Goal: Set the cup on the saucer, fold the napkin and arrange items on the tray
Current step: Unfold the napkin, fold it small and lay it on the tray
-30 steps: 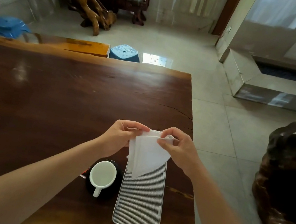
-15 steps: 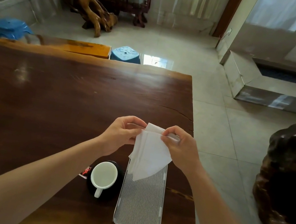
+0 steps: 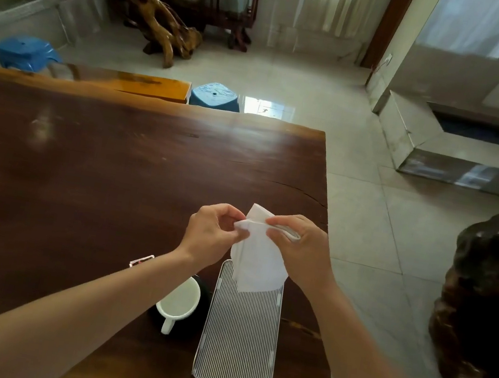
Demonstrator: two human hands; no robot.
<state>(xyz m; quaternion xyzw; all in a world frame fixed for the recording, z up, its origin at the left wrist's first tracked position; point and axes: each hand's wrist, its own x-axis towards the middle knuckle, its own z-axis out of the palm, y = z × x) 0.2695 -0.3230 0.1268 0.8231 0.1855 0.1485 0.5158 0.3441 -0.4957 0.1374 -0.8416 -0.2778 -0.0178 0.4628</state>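
Observation:
Both hands hold a white napkin (image 3: pixel 258 259) in the air above the far end of the tray. My left hand (image 3: pixel 213 235) pinches its upper left edge and my right hand (image 3: pixel 300 251) grips its upper right edge. The napkin hangs down folded, its lower tip over the ribbed clear tray (image 3: pixel 238 340). Left of the tray a white cup (image 3: pixel 180 300) sits on a black saucer (image 3: pixel 200 318), its handle toward me. My left forearm hides part of the cup and saucer.
The dark wooden table (image 3: pixel 97 171) ends just right of the tray, with tiled floor beyond. A small red and white packet (image 3: pixel 142 260) lies by my left wrist. Two blue stools (image 3: pixel 215 96) and a bench stand behind the table. A dark carved seat (image 3: pixel 490 308) is at right.
The hands have lifted the napkin slightly and drawn closer together at its top edge, gathering the fold. My left forearm now covers more of the cup.

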